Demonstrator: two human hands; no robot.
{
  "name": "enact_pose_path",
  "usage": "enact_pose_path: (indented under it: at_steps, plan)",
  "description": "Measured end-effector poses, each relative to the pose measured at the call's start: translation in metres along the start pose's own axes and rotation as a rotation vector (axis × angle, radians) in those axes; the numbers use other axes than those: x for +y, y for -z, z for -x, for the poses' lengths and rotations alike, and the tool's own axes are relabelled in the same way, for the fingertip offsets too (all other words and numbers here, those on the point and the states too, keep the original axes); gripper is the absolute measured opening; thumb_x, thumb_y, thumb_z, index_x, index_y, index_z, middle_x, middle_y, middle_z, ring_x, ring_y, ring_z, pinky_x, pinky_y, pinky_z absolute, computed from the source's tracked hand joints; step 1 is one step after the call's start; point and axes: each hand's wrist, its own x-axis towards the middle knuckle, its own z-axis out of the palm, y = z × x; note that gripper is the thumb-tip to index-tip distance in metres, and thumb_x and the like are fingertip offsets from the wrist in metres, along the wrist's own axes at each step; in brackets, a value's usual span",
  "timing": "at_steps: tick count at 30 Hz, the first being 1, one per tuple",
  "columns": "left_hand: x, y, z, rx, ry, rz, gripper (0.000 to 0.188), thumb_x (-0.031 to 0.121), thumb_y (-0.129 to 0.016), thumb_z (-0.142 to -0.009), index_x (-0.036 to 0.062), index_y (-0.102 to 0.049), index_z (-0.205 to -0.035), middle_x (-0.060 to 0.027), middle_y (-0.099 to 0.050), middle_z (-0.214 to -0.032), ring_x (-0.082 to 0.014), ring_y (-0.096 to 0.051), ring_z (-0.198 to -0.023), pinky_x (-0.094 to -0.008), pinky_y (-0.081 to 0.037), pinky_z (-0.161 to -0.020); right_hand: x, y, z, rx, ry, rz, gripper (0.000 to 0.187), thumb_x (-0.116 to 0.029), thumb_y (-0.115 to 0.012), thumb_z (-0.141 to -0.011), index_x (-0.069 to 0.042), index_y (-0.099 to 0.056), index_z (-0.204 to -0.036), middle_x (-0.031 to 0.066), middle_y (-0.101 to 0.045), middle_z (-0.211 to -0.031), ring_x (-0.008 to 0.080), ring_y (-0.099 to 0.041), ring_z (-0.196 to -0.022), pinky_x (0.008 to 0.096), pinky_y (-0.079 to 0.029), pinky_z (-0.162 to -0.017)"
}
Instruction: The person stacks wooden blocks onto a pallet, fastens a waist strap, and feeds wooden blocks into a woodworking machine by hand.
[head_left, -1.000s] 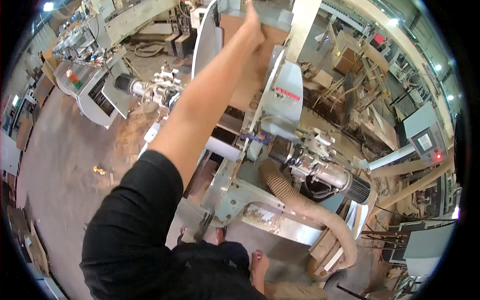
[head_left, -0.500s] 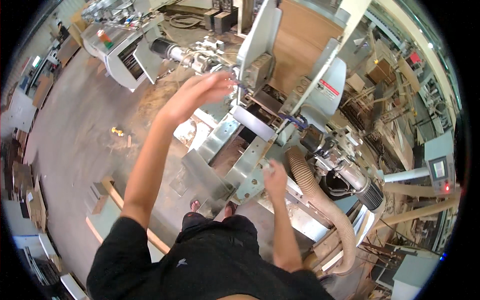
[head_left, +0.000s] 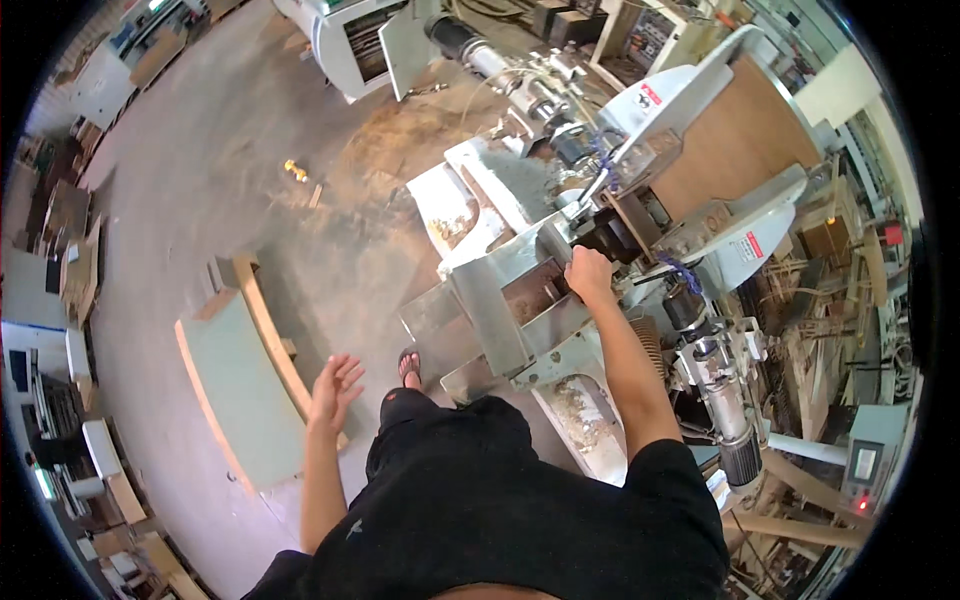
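My right hand [head_left: 590,272] is closed over the middle of a large woodworking machine, at the end of a metal plate [head_left: 553,243]. What its fingers hold, if anything, is hidden beneath them. Just below it runs a shiny metal frame [head_left: 490,318] with a dusty opening [head_left: 533,292]. My left hand [head_left: 337,390] hangs open in the air on the left, fingers apart and nothing in them. Near it on the floor lies a curved panel [head_left: 235,375] with a pale green-grey face and wooden edges.
Motor units [head_left: 728,415] sit on both sides of the machine, and a brown board [head_left: 745,140] stands between its white guards. A control box [head_left: 868,455] is at the right. Sawdust and a small yellow object [head_left: 295,170] lie on the floor [head_left: 215,230]. Wood scraps [head_left: 800,290] crowd the far right.
My left hand has come down from above the machine to the left side. My right hand has reached forward to the metal plate. The view has swung left, bringing the curved panel fully into sight.
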Motion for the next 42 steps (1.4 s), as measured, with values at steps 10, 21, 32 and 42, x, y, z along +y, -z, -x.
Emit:
enact_pose_path:
  at_steps: [10,21,32,42]
  plan:
    - [-0.040,-0.145,-0.047,-0.373,0.186,-0.022,0.099,0.065,-0.047,-0.084,0.0067,0.002,-0.147,-0.0199,-0.005,-0.152,-0.0296,-0.007,-0.142,-0.0513,-0.018,-0.109,-0.032,0.021,0.079,-0.146,0.212,-1.313,0.024,-0.011,-0.055,-0.088,0.003,-0.060,-0.108,0.0019,-0.061,-0.089,0.0081,-0.053,-0.083,0.0231,-0.042,-0.076]
    - [-0.058,-0.219,-0.074,-0.407,0.004,0.096,0.095,0.047,-0.074,-0.071,-0.0051,-0.025,-0.134,-0.0197,-0.042,-0.133,-0.0278,-0.049,-0.116,-0.0387,-0.042,-0.094,-0.023,-0.082,0.027,-0.369,0.107,-0.852,0.033,-0.013,-0.050,-0.087,0.000,-0.059,-0.116,0.0164,-0.064,-0.109,0.0252,-0.059,-0.102,0.0337,-0.043,-0.088]
    - [-0.050,-0.184,-0.039,-0.300,0.061,0.090,0.080,0.034,-0.075,-0.070,0.0014,-0.029,-0.128,-0.0120,-0.051,-0.116,-0.0231,-0.054,-0.105,-0.0409,-0.046,-0.087,-0.050,-0.132,0.042,-0.490,0.292,-0.854,0.037,-0.014,-0.050,-0.083,-0.001,-0.057,-0.118,0.0217,-0.064,-0.103,0.0333,-0.061,-0.098,0.0372,-0.044,-0.086]
    - [-0.062,-0.142,-0.052,-0.271,0.110,-0.008,0.082,0.050,-0.066,-0.077,0.0057,-0.028,-0.135,-0.0123,-0.038,-0.133,-0.0247,-0.039,-0.122,-0.0473,-0.033,-0.097,-0.065,-0.106,0.082,-0.103,0.222,-0.681,0.047,-0.023,-0.056,-0.087,0.004,-0.049,-0.125,0.0237,-0.055,-0.120,0.0359,-0.054,-0.111,0.0385,-0.042,-0.094]
